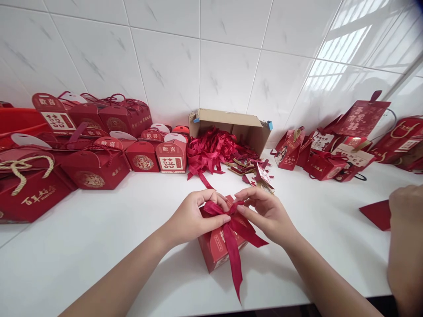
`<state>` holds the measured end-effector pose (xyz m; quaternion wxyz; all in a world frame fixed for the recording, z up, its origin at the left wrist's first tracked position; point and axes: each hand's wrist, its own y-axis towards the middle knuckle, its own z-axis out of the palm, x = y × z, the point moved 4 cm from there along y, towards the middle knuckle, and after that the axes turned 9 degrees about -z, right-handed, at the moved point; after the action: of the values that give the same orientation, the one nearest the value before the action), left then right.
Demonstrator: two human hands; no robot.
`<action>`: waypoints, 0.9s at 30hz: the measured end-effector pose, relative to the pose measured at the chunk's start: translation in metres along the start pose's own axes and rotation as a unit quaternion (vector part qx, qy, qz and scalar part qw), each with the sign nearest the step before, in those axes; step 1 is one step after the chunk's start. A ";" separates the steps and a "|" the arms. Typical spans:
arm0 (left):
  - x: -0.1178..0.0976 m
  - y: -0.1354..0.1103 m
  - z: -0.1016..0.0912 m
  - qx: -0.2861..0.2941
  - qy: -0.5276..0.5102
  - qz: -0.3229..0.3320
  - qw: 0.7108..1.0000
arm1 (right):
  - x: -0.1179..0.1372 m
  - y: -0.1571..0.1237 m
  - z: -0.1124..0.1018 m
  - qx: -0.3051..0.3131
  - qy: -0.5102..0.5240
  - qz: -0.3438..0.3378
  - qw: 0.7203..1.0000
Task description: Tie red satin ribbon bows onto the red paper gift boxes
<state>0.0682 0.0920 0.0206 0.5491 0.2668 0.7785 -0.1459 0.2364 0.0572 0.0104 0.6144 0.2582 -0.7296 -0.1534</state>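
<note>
A small red gift box [211, 248] with printed sides sits on the white table in front of me. On its top is a dark red ribbon [233, 251] tied in a bow, its two tails hanging over the front and right side. My left hand [194, 218] pinches the left loop of the bow between thumb and fingers. From the other side, my right hand [266, 213] has its thumb and fingers closed on the right part of the bow near the knot. Part of the bow is hidden behind my fingers.
A cardboard box [228, 115] on its side spills red ribbons [211, 147] and tags [261, 176]. Red gift boxes [95, 165] stand at left, more boxes [325, 165] at right. At the right edge, another person's hand [408, 215] is by a red piece [376, 214].
</note>
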 end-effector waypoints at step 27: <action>-0.003 -0.004 0.004 0.051 -0.016 -0.001 0.999 | 0.015 0.000 -0.008 0.126 -0.063 -0.086 0.986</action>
<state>0.0698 0.0856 0.0219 0.5470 0.2912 0.7614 -0.1906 0.2428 0.0495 0.0238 0.5145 0.3854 -0.7550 -0.1287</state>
